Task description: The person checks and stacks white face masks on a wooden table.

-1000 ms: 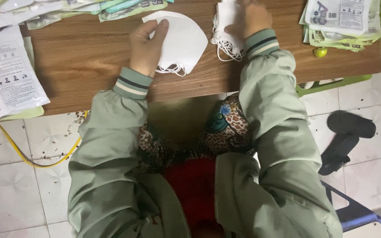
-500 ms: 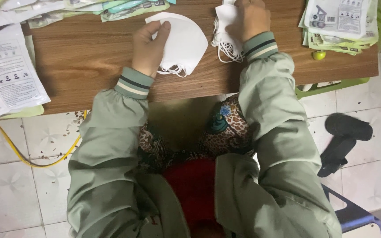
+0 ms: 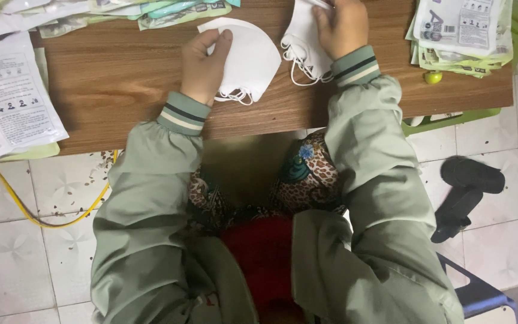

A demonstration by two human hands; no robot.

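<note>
My left hand [image 3: 204, 65] rests on a folded white face mask [image 3: 250, 57] lying on the brown wooden table [image 3: 121, 84], thumb and fingers pinching its left edge. The mask's ear loops trail at its lower edge. My right hand [image 3: 343, 25] grips a small stack of white masks [image 3: 301, 42] at the table's far side, with their ear loops hanging toward me. Both arms wear pale green sleeves with striped cuffs.
White printed packets [image 3: 7, 99] lie at the table's left end and more packets [image 3: 460, 33] at the right, over a green tray [image 3: 511, 42]. Flat wrappers [image 3: 169, 9] line the far edge. A yellow cable [image 3: 49, 219] and dark slippers [image 3: 466, 192] lie on the tiled floor.
Both hands stay on the masks; the single mask under my left hand has been drawn slightly toward me, and my right hand has shifted a little on the stack.
</note>
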